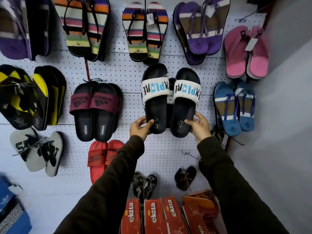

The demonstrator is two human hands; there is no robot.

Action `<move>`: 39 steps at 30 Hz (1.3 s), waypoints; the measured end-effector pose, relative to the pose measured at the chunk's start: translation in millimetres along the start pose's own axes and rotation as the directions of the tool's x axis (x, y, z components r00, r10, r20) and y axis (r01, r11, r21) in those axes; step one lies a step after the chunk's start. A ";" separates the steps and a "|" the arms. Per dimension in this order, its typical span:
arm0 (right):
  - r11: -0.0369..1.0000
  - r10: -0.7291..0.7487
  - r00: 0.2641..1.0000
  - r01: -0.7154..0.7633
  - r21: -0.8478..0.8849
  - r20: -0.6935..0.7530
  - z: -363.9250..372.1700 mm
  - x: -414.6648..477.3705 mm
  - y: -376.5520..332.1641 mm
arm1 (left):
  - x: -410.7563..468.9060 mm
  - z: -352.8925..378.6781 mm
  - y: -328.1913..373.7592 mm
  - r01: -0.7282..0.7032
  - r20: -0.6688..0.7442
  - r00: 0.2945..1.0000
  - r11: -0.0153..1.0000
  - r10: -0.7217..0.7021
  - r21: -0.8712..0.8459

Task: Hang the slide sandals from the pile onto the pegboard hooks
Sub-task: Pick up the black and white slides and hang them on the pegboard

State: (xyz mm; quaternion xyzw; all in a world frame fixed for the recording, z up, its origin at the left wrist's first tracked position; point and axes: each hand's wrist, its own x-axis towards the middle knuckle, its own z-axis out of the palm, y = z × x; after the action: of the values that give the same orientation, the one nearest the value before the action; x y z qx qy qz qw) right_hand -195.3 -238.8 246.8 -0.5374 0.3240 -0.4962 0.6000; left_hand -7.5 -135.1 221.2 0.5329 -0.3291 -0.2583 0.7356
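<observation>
- pegboard point(118, 68) fills the view, white, perforated, hung with many pairs: striped flip-flops up top, maroon slides point(95, 105) mid-left, blue flip-flops point(234, 107) right, red slides point(104, 157) lower down
- red shoe boxes point(152, 217) along the bottom edge, below the arms
- slide sandals point(170, 98) at board centre: black soles, white fuzzy straps with lettering, heels down, side by side against the board; hook itself not visible, so can't tell if seated
- handling guess: foam soles light and fairly stiff, straps soft; heel ends look like the easy hold, pair seems tied together between the straps
- both arms in dark sleeves reach up and forward, wrists raised
- left hand point(141, 126) holds left sandal heel, thumb on the footbed, fingers wrapped behind
- right hand point(199, 124) holds right sandal heel the same way, fingers curled round the edge
</observation>
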 end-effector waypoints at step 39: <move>0.290 -0.597 0.730 0.583 -0.759 0.333 42.9 80.2 55.5 | 73.3 22.0 -19.6 -0.494 0.369 0.825 0.229 0.427 0.839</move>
State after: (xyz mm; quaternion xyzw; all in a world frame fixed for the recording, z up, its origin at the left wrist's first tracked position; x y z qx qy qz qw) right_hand -118.2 -304.5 213.9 -0.8283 0.2999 -0.4711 0.0449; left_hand 22.9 -208.0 222.5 0.7151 -0.5780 0.1775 0.3507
